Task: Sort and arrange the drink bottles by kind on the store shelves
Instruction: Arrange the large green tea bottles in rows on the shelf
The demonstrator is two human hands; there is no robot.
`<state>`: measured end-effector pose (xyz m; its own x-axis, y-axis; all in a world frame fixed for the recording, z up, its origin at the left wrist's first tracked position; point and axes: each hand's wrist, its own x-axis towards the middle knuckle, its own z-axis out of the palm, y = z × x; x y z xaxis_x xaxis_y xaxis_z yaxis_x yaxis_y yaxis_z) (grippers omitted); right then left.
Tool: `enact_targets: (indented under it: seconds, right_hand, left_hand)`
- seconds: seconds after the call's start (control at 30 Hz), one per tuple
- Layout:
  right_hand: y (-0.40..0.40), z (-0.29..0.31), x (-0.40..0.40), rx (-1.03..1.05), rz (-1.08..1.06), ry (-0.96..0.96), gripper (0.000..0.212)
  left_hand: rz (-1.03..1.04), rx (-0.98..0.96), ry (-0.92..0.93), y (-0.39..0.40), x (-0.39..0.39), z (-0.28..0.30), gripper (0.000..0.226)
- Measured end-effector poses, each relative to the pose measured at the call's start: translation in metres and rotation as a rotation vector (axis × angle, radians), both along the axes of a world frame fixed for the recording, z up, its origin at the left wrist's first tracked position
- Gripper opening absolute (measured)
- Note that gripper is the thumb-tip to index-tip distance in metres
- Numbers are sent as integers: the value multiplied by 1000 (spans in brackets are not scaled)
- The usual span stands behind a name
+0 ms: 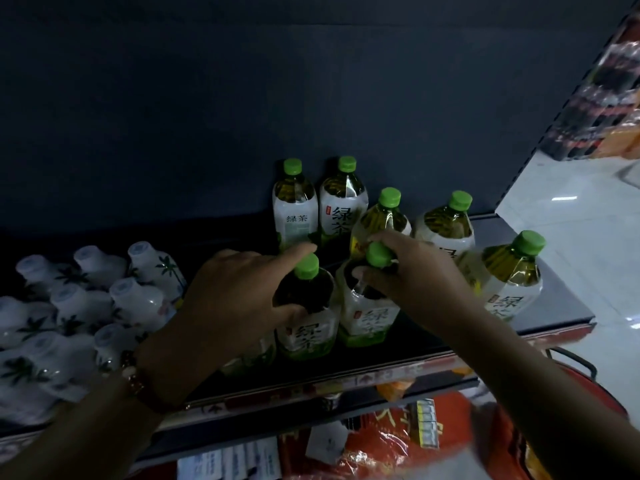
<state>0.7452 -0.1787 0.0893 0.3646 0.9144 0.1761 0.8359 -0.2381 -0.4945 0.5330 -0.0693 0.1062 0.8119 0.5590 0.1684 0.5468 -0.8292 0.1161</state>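
Observation:
Several green-capped green tea bottles stand on the dark shelf [398, 351]. My left hand [239, 292] grips the neck of one front green tea bottle [308, 334]. My right hand [412, 271] holds the neck of the green tea bottle [367, 323] beside it, fingers under its cap. Two more tea bottles [294, 206] stand at the back, two [446, 226] in the middle row, and one [512, 278] near the shelf's right end. A group of white bottles with palm prints [86, 306] fills the shelf's left side.
The shelf's back wall [242, 116] is dark and bare. The front edge carries a red price strip [381, 374]. Below it sits a red basket [450, 441] with packaged goods. White tiled floor [571, 237] and stacked dark drink packs [606, 109] lie to the right.

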Motion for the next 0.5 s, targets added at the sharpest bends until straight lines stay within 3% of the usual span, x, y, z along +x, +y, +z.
enact_targets:
  seconds: [0.1, 0.2, 0.27, 0.33, 0.4, 0.5]
  right_hand:
    - [5, 11, 2, -26, 31, -8, 34]
    - [12, 36, 13, -142, 139, 135, 36]
    - [26, 49, 30, -51, 103, 198, 32]
    - [46, 53, 56, -43, 52, 91, 38]
    - [65, 46, 79, -280, 84, -58, 59]
    - [80, 37, 93, -402, 143, -135, 50]
  left_hand:
    - [-17, 98, -16, 3, -3, -7, 90]
    - [-55, 214, -128, 9, -7, -23, 83]
    - [-61, 209, -149, 10, -9, -26, 77]
    - [-34, 179, -192, 8, -13, -31, 75]
    - [8, 110, -275, 3, -23, -36, 72]
    - [145, -26, -412, -5, -43, -49, 73]
